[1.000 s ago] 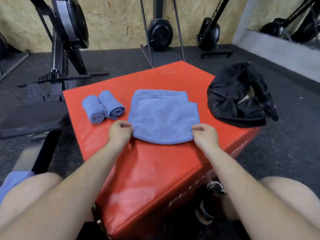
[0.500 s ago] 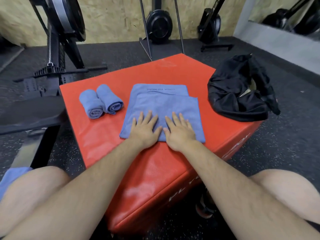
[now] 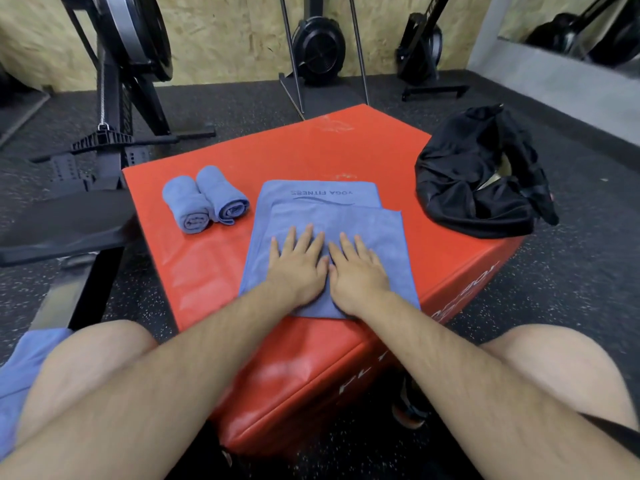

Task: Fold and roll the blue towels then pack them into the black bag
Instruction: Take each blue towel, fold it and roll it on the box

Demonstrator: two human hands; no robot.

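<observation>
Chipboard wall (image 3: pixel 225 36) behind; dark speckled floor (image 3: pixel 571 289); black exercise machines (image 3: pixel 318 50) standing along wall; mirror (image 3: pixel 588 26) at right; red padded box (image 3: pixel 329 147) centre.

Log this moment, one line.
left hand flat on folded towel | right hand same | rolled towels unpacked | black bag right

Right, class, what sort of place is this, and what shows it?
Probably a gym: black fan-wheel rowing machines by the chipboard wall, speckled black rubber flooring, and a red padded jump box.
</observation>
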